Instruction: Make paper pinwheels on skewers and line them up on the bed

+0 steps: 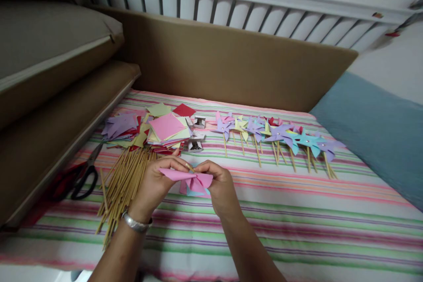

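Note:
Between my two hands is a pinwheel (194, 181) of pink paper with some light blue paper behind or under it. My left hand (164, 175) grips its left side, fingers closed. On the other side my right hand (216, 181) pinches the paper near the centre. The tip of a wooden stick (190, 167) shows between the fingertips; the rest of it is hidden. Left of my left wrist lies a heap of wooden sticks (124, 185). Just beyond the hands sits a pile of coloured paper squares (167, 127).
Black-handled scissors (86, 176) lie at the left. Small open boxes (195, 143) stand beside the paper, one holding dark bits. Cut paper pieces (120, 125) lie further left. Several finished pinwheels (277, 134) form a row at back right. A brown board (224, 61) borders the striped cloth (297, 224).

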`<state>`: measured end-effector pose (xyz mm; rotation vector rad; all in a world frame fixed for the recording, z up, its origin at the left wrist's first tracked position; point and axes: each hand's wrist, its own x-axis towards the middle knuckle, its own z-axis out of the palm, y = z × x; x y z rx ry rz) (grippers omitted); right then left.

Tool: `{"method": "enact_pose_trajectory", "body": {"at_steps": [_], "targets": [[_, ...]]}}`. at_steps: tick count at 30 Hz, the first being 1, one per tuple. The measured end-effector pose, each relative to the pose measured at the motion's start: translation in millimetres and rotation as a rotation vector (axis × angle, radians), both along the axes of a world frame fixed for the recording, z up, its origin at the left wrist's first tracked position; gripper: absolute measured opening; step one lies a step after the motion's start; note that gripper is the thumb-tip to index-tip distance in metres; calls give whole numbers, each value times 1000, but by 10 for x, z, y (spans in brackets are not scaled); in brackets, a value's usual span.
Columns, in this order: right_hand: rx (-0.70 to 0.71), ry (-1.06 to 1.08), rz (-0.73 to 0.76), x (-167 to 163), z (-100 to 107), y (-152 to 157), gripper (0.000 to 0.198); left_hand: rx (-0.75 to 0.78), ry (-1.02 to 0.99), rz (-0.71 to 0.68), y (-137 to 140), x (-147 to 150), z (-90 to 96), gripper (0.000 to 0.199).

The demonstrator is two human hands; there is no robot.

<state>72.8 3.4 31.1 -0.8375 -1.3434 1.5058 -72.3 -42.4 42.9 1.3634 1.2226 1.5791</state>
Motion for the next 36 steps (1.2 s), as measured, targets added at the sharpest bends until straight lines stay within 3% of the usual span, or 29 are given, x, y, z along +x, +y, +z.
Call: {"method": "enact_pose_trajectory", "body": {"at_steps": [36], "targets": [[82, 27, -22, -15, -34, -6, 4, 26, -1, -2, -4, 9, 13, 10]]}}
